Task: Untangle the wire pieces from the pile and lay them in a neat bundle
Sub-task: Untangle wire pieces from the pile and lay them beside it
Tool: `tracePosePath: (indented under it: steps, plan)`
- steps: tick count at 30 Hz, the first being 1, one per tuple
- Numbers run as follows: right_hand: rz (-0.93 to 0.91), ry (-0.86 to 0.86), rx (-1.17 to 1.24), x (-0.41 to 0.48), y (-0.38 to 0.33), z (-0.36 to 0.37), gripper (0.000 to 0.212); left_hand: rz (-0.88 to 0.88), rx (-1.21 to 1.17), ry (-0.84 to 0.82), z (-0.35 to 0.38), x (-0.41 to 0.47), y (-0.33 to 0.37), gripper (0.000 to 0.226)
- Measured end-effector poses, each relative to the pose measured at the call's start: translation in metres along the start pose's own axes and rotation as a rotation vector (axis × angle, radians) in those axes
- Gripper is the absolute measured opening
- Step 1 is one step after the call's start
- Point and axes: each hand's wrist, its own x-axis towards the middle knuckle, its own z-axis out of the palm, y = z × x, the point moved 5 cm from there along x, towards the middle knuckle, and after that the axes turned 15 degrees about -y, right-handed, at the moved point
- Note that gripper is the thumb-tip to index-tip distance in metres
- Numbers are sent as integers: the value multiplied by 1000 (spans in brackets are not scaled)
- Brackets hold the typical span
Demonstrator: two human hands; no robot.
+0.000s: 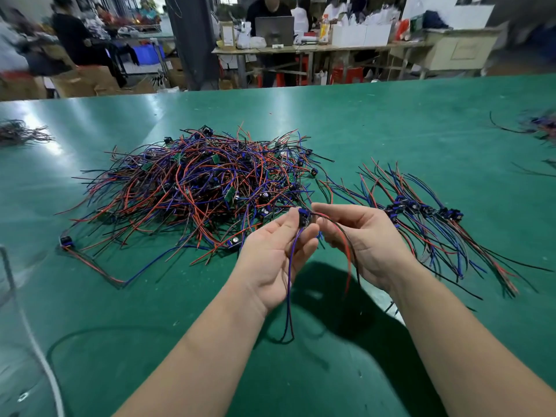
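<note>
A big tangled pile of red, blue and black wire pieces with small blue and black modules lies on the green table. To its right, a sorted bundle lies with its modules lined up. My left hand pinches one wire piece by its small module, just in front of the pile. Blue and black leads hang down from it. My right hand holds the red and black leads of the same piece.
A small heap of dark wires sits at the far left, and more wires at the far right. A white cable runs along the near left edge. People sit at cluttered workbenches beyond the table.
</note>
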Motion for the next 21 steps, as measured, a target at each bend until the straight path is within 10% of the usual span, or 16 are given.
tracePosePath:
  steps: [21]
  plan:
    - [71,465,139,-13,-7,-67,10,-306,769,-261,5,-9,-24,10]
